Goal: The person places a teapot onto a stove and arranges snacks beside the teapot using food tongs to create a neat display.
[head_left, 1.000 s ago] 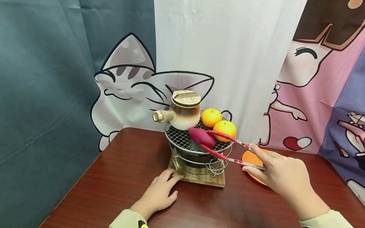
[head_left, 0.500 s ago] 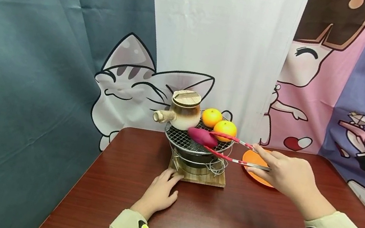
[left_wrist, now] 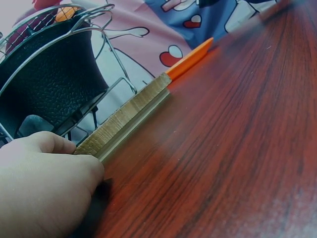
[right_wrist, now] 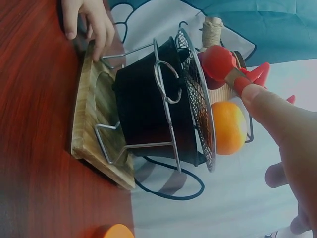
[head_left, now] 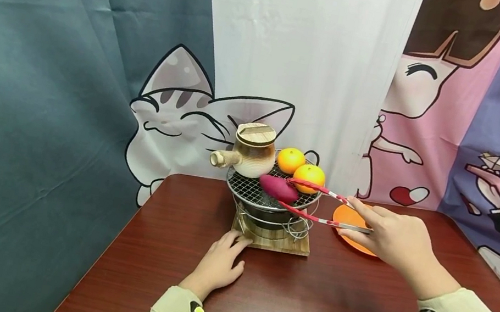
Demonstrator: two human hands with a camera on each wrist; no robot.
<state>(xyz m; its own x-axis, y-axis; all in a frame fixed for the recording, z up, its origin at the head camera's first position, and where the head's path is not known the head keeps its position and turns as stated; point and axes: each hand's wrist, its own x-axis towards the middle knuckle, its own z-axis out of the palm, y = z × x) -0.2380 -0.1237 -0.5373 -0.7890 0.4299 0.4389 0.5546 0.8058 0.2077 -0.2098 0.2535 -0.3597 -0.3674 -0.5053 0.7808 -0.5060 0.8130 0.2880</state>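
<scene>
My right hand (head_left: 393, 237) holds a pair of tongs (head_left: 333, 224) with red ends. Their tips lie apart, one on either side of the right end of a purple sweet potato (head_left: 276, 188). It lies over the wire grill mesh (head_left: 244, 191) of a small black stove (right_wrist: 153, 104). In the right wrist view, a red tong end (right_wrist: 218, 62) partly hides the sweet potato. The fingers of my left hand (head_left: 217, 264) touch the front left corner of the wooden base (head_left: 281, 246) under the stove; the left wrist view shows them at the base's edge.
A lidded clay teapot (head_left: 253, 163) with a side handle stands on the mesh's left. Two oranges, one farther back (head_left: 291, 160) and one nearer (head_left: 311, 173), sit right of it. An orange plate (head_left: 345, 214) lies on the red-brown table (head_left: 283, 307), partly behind my right hand.
My right hand has shifted slightly right with the tongs, mostly in the first half second. The sweet potato has moved slightly right. My left hand stays in place.
</scene>
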